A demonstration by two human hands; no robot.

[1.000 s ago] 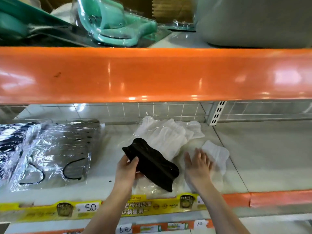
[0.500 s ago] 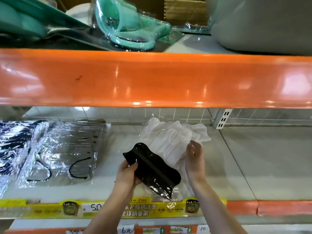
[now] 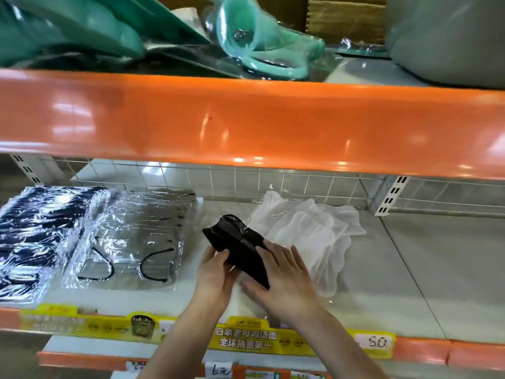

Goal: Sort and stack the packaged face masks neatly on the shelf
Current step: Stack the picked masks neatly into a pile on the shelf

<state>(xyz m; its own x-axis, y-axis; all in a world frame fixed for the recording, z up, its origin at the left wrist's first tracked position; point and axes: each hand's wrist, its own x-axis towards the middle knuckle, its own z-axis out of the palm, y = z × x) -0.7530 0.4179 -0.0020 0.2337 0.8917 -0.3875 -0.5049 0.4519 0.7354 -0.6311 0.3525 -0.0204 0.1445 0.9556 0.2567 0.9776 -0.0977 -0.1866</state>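
Observation:
A black packaged face mask [image 3: 235,242] is held over the grey shelf [image 3: 426,272] near its middle. My left hand [image 3: 216,274] grips its lower left edge, thumb on top. My right hand [image 3: 284,280] lies against its right end with fingers fairly straight; the mask's lower tip is tucked under the palm. Just behind and to the right lies a loose pile of white packaged masks [image 3: 308,231]. At the left sit a stack of grey masks with black ear loops in clear wrap [image 3: 134,236] and a stack of dark wrapped masks [image 3: 41,236].
The orange front of the upper shelf [image 3: 246,124] overhangs the work area. Teal plastic goods [image 3: 254,36] and a grey bin [image 3: 448,36] stand above. A wire grid back [image 3: 246,179] closes the rear. Yellow price strips [image 3: 246,340] line the front edge.
My right hand left the white masks and came onto the black mask's right end. The view shifted left, so the piles now appear further right.

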